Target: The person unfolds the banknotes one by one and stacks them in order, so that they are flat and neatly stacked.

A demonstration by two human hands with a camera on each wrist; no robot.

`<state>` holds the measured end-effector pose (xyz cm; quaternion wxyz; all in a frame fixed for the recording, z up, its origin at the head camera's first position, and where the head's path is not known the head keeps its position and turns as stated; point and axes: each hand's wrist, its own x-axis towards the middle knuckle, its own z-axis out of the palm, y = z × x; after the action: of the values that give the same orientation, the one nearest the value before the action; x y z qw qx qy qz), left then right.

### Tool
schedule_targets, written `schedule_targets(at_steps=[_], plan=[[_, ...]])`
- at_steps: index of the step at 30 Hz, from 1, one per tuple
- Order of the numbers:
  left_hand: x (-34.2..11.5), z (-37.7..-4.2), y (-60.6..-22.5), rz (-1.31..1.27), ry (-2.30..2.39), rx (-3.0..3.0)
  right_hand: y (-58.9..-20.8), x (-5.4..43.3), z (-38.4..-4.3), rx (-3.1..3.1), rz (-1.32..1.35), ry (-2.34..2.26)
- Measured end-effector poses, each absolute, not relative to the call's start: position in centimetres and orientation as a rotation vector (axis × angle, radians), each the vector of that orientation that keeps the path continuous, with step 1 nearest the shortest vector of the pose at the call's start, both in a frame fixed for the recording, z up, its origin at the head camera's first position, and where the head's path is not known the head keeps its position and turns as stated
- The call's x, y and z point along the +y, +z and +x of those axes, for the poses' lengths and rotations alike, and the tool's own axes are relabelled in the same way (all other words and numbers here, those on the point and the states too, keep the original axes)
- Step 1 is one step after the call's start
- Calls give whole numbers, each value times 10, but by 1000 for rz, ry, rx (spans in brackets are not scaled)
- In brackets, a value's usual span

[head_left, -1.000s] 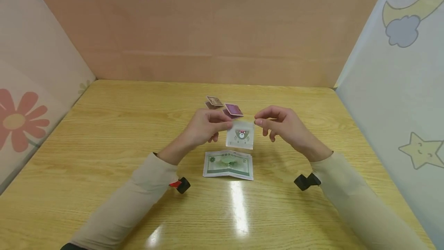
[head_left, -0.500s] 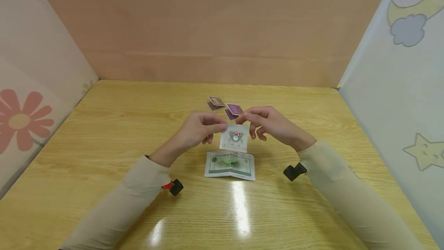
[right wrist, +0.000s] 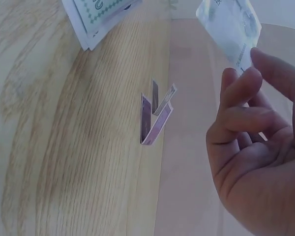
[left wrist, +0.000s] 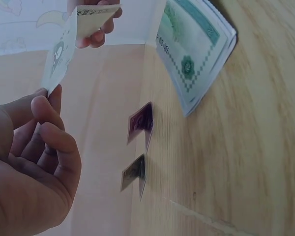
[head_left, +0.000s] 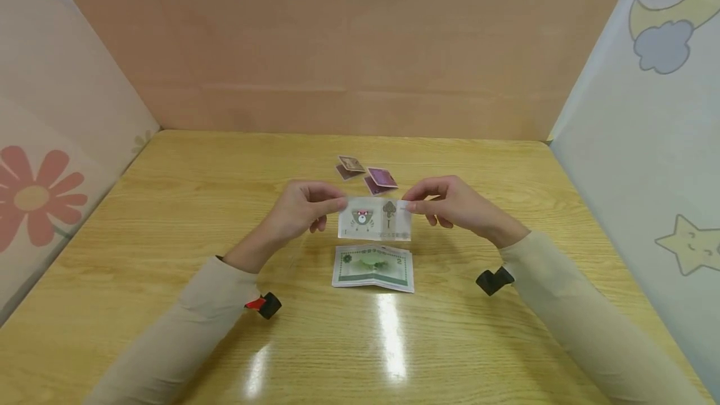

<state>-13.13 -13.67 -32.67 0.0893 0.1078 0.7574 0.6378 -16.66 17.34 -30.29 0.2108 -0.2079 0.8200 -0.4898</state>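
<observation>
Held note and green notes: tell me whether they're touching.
Apart. The left wrist view shows the gap: between the held note and the green notes, the back wall and some table are visible.

I see room to pass along the bench (head_left: 185, 199) outside the left hand (head_left: 300, 211) and the right hand (head_left: 458, 208). Between them the raised note (head_left: 371, 220) blocks the way; a green stack (head_left: 373, 269) lies nearer, and a purple folded note (head_left: 382, 177) and a brown folded note (head_left: 351, 164) sit beyond.
</observation>
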Motion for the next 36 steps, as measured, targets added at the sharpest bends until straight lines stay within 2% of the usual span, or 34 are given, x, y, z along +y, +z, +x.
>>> schedule_targets(at_steps=[17, 28, 36], plan=[[-137, -125, -338, 212, 1671, 2336, -319, 175, -152, 2263, -501, -1349], [-139, -116, -359, 336, 1435, 2440, -346, 164, -143, 2279, -606, -1257], [-131, -115, -363, 321, 1250, 2533, -357, 158, -140, 2465, -768, -1034]])
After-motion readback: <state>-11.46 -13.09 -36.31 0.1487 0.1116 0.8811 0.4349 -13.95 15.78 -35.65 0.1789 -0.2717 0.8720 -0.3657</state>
